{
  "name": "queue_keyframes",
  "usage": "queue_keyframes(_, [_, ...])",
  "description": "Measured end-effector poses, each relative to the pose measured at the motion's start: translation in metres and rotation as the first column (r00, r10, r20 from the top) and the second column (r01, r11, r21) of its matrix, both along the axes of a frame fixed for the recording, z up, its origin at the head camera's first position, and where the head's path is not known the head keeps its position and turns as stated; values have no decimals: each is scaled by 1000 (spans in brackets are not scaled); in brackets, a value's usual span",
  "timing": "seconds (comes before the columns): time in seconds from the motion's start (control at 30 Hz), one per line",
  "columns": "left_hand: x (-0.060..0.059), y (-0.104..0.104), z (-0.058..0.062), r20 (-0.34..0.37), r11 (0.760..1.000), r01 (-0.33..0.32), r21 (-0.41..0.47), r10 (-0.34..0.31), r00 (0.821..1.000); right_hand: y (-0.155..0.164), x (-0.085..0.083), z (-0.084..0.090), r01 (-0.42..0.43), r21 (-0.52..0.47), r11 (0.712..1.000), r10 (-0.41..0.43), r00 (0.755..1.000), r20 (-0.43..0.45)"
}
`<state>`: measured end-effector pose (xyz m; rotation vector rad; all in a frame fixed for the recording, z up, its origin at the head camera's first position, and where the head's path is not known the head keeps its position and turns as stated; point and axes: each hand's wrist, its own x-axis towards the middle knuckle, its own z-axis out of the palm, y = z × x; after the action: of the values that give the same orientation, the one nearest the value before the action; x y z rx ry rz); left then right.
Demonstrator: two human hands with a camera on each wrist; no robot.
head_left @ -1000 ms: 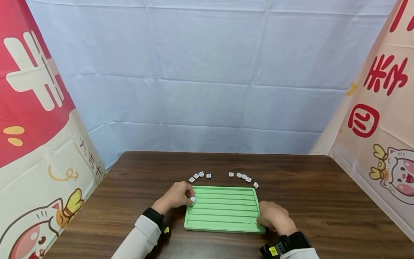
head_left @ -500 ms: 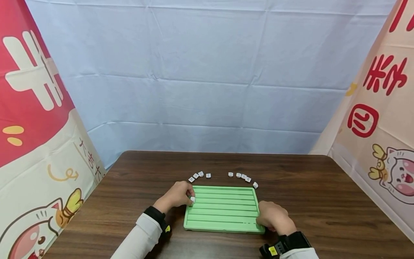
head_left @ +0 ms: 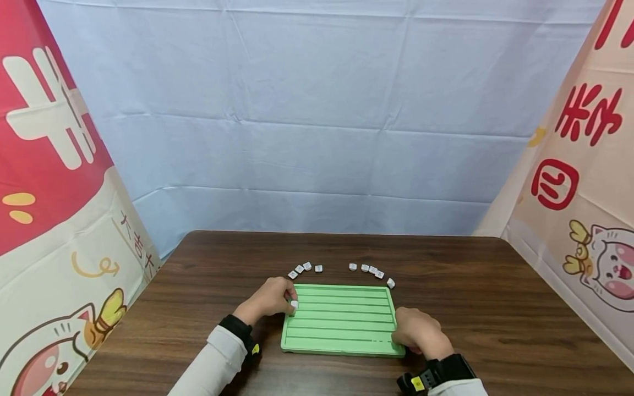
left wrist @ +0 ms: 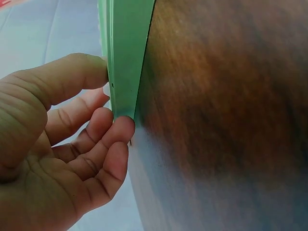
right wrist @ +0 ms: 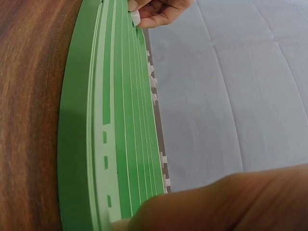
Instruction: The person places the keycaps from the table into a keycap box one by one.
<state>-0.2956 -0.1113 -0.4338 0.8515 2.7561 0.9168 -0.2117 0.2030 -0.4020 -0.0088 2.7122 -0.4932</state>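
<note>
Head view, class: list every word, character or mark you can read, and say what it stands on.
"回", red, on the right banner.
The other large red characters above it on that banner: cut off or too stylised to read surely.
White character on the red left banner: cut off, not readable.
Small brown characters low on the left banner: too small.
Marks on the white tiles beyond the green board: too small.

Head view: set high, facing forward and down across the table (head_left: 495, 308), far enough back to take in the whole green tray (head_left: 342, 330) and the backdrop.

Left wrist view: very close, low at the table surface, looking along the green tray's edge (left wrist: 126, 57) past the left hand (left wrist: 53, 159).

Right wrist view: close, grazing low along the green tray's grooved top (right wrist: 120, 144) toward the left hand (right wrist: 161, 10) at its far end.

All three views share the green tray.
</note>
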Motion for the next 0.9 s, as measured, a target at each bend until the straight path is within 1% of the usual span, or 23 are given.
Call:
queue_keyframes(0.23, [1, 0, 1, 13, 1000, 5, -6, -5, 1000, 0, 0, 0, 2, -3, 1000, -2, 1000, 2])
queue_keyframes(0.47, [2, 0, 3, 0, 1000, 14, -9, -14, 1000, 1, 0, -1, 1, -6, 1000, -1, 1000, 11])
queue_keyframes(0.6, [2, 0, 5, -19, 1000, 23, 2, -23, 1000, 1, 0, -1, -3, -3, 1000, 3, 1000, 8])
queue_keyframes(0.7, [1, 0, 9, -50, 1000, 31, 2, -31, 998, 1, 0, -1, -6, -2, 1000, 6, 1000, 8])
queue_keyframes(0.77, [0, 0, 12, -72, 999, 37, -7, -37, 997, 1, 0, -1, -7, -1, 1000, 7, 1000, 9])
queue_keyframes(0.9, [-2, -1, 19, -94, 999, 36, -23, -38, 995, 0, -1, -1, -10, 3, 1000, 10, 1000, 9])
